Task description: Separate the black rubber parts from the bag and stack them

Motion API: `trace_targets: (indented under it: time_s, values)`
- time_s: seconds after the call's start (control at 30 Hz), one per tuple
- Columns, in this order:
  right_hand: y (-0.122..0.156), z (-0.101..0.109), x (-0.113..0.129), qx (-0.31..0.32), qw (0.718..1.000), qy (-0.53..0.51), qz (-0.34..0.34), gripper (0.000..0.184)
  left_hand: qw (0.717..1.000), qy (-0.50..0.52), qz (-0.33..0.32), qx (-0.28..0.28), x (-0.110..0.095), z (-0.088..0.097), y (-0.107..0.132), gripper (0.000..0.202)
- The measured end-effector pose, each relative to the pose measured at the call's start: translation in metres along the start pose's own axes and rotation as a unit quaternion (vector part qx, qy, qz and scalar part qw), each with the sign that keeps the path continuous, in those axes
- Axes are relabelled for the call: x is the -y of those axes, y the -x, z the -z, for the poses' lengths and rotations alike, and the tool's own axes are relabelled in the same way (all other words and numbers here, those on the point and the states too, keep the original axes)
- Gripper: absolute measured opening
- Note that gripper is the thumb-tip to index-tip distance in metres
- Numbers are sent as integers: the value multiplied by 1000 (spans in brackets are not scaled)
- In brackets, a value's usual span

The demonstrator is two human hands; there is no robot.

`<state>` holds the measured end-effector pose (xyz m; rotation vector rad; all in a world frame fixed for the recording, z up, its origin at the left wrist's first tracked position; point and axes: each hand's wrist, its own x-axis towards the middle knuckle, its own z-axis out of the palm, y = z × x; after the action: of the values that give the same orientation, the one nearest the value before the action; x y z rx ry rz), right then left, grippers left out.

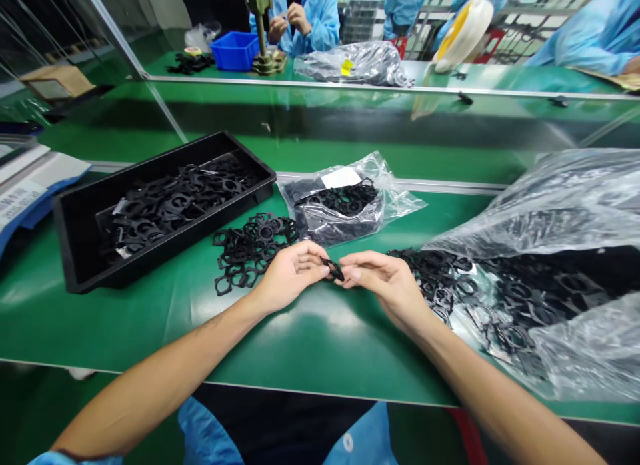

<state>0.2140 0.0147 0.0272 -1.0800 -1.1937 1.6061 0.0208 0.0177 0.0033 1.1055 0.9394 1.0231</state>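
Observation:
Between my two hands, over the green table [310, 345], is a small black plastic part [334, 270]. My left hand [295, 272] pinches it from the left, thumb on the near side. The fingertips of my right hand [383, 278] close on its right end. Fingers cover much of the part, so its full shape is hidden. Just left of my left hand lies a loose pile of black ring-shaped parts [245, 262]. Beside my right hand, more black ring parts [440, 278] spill from a large clear plastic bag [565, 205].
A black tray [75, 252] full of black parts stands at left. Behind my hands lies a clear bag [325, 228] of ring parts with a white label. Beyond a transparent divider are a blue bin [235, 50], a tape roll [463, 32] and co-workers in blue sleeves.

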Motion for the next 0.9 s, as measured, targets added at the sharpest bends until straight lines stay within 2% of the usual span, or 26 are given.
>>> trace_targets:
  time_s: [0.37,0.47,0.53,0.63,0.7,0.8,0.9]
  values:
    - [2,0,1,24,999,17,24,30,999,8,-48,5,7,1,0,23]
    - [3,0,-1,35,996,57,58,27,998,-19,-56,3,6,1,1,18]
    - [4,0,-2,26,987,122,104,21,996,-59,-70,-7,4,0,3,14]
    - [5,0,-3,-11,953,237,189,9,980,-143,-133,-26,2,-2,6,7]
    - [5,1,-3,-29,932,280,227,10,960,-197,-195,-28,1,-2,8,7]
    - [5,1,-4,-40,921,302,243,13,930,-254,-263,-30,0,-2,10,10]
    - [5,0,-4,-42,920,306,242,13,920,-273,-279,-34,0,-1,11,9]
